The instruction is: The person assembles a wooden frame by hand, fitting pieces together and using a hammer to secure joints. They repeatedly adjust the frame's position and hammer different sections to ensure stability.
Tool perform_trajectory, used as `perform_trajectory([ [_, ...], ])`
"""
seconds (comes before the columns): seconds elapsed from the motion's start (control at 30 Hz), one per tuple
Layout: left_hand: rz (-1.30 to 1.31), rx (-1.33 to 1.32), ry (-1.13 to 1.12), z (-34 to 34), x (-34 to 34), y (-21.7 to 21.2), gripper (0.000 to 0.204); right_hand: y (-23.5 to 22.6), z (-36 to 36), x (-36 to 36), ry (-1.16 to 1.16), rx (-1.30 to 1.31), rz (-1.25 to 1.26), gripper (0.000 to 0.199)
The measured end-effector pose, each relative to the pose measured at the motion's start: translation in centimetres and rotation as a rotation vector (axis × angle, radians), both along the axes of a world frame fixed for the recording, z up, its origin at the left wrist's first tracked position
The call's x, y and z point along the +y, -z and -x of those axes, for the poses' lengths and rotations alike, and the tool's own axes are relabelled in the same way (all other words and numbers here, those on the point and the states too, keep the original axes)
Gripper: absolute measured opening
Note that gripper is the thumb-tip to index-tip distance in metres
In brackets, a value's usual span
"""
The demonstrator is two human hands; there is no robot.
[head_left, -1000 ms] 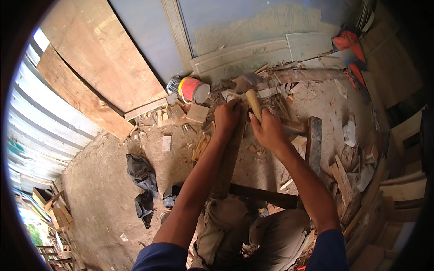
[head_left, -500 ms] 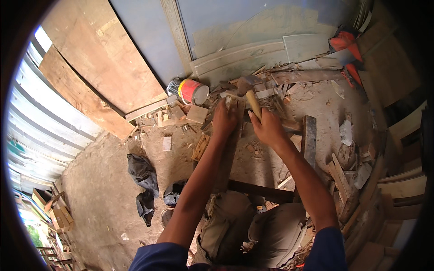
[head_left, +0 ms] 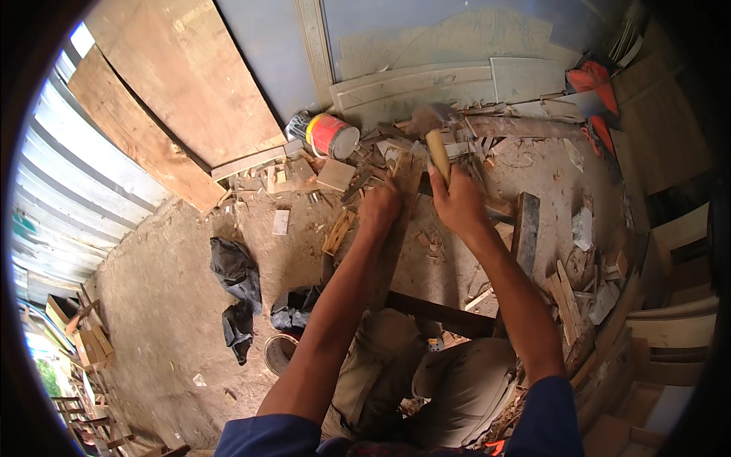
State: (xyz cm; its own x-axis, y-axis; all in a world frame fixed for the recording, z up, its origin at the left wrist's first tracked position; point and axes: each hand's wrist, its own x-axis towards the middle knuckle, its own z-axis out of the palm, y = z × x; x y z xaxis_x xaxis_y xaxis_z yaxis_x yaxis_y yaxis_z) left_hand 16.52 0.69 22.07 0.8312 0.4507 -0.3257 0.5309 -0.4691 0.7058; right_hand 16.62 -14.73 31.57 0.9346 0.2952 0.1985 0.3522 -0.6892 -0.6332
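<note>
1. Pale wood forms the handle of a dark-headed hammer [head_left: 437,148], held in the right hand [head_left: 461,204], its fingers wrapped around the grip; the head points away from the person, near the far end of a long brown wooden board [head_left: 397,240].
2. The left hand [head_left: 379,207] rests against the board with fingers curled; whether they pinch anything cannot be told.
3. The board runs away from the person's knees, between the forearms.
4. Beyond, a red-and-yellow cylindrical bucket [head_left: 333,137] lies tipped among wood scraps.
5. At left, crumpled dark cloth [head_left: 234,263] lies on the dusty brown floor [head_left: 167,305].
</note>
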Motion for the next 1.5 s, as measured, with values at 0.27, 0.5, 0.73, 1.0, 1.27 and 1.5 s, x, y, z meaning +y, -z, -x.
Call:
perform_trajectory([
  [0.27, -0.015, -0.011, 0.015, -0.2, -0.3, 0.6, 0.076, 2.1, -2.5, -1.3, -0.035, -0.090, 0.114, 0.046],
  [0.5, -0.032, -0.017, 0.004, -0.6, -0.4, 0.8, 0.079, 6.0, -1.8, -2.5, -0.080, -0.132, 0.077, 0.048],
  [0.73, -0.150, -0.060, -0.006, -0.5, 0.1, 2.2, 0.072, -3.7, -1.7, -1.1, 0.090, -0.210, -0.194, 0.048],
  [1.0, -0.251, -0.429, 0.099, -0.3, -0.7, 2.2, 0.072, -2.8, -4.5, -0.9, 0.015, 0.176, -0.055, 0.058],
  [1.27, -0.036, -0.121, 0.152, -0.1, -0.2, 0.1, 0.093, -4.7, -12.2, 1.1, -0.233, 0.519, 0.219, 0.044],
  [1.5, 0.013, -0.029, 0.168, -0.2, 0.2, -0.3, 0.099, -7.5, -13.2, 2.0, -0.287, 0.621, 0.422, 0.053],
])
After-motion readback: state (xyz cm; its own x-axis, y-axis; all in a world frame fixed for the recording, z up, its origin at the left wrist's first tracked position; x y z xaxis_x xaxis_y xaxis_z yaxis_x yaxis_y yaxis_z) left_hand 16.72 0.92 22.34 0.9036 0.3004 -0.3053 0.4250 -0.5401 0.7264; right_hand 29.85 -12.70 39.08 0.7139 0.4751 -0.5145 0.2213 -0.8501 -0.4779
